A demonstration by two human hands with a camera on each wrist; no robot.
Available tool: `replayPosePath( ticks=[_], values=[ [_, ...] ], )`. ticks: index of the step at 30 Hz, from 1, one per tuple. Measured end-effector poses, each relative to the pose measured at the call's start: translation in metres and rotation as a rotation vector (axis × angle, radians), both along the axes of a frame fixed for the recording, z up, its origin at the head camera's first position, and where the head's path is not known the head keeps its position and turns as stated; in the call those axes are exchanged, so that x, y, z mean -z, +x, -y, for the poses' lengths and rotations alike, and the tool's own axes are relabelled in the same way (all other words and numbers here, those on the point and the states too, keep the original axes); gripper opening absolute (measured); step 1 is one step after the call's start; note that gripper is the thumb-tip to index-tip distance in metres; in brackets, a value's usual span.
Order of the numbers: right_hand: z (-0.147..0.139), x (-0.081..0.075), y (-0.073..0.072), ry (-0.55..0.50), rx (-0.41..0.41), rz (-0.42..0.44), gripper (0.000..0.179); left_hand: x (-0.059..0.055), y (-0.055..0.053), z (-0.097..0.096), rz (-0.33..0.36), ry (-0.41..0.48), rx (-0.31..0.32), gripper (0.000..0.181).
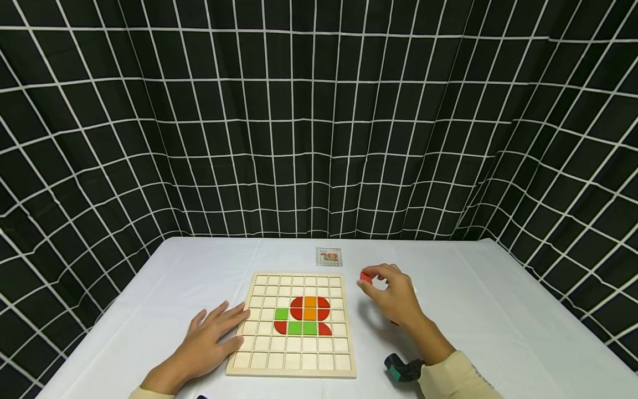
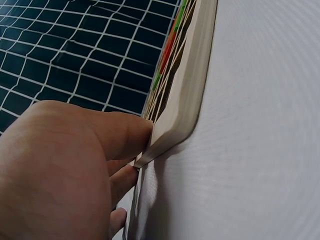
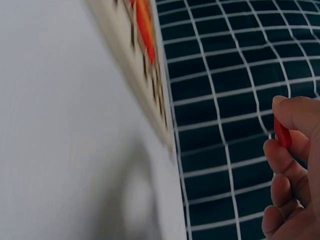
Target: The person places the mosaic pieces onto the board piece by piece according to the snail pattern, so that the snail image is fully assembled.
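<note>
A wooden grid board (image 1: 291,372) lies on the white table, with red, green and orange tiles set in its squares. Two orange squares (image 1: 310,308) sit between curved red tiles (image 1: 296,308); below them runs a row with green squares (image 1: 302,328). My left hand (image 1: 204,343) rests at the board's left side, fingers extended, thumb and fingertips touching its edge. Right of the board, my right hand (image 1: 399,296) pinches a small red tile (image 1: 366,277) between thumb and fingers, held above the table. In the right wrist view this red tile (image 3: 282,132) appears thin, its face partly covered by fingers.
Behind the board lies a small pattern card (image 1: 329,256) showing a red, green and orange figure on a grid. A bit of red (image 1: 394,322) shows on the table beneath the right wrist. A black device (image 1: 404,369) is worn at that wrist. Black gridded curtains (image 1: 319,138) surround the table.
</note>
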State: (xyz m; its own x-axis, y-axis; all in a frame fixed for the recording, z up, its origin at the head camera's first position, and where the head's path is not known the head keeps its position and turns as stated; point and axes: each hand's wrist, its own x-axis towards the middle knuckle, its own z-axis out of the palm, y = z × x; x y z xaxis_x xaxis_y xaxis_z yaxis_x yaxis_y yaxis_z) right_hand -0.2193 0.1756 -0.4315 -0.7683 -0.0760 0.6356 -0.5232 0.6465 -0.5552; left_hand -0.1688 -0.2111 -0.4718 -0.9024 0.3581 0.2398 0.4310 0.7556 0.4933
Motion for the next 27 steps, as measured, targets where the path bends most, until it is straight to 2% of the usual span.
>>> replayPosePath(
  ticks=[5,14,21,27],
  values=[
    [0.026,-0.002,-0.001,-0.024,-0.042,-0.025,0.023,0.0,-0.001,0.001,0.007,-0.005,0.002,0.045],
    [0.07,-0.005,0.001,-0.095,-0.118,0.035,0.022,0.0,-0.001,0.001,-0.003,-0.009,-0.002,0.045],
    [0.102,-0.004,0.002,-0.081,-0.204,0.021,0.02,0.001,-0.002,0.002,-0.002,-0.007,-0.002,0.045],
    [0.123,0.001,0.0,-0.074,-0.204,0.036,0.019,0.003,-0.003,0.002,0.001,-0.015,-0.003,0.045]
  ],
)
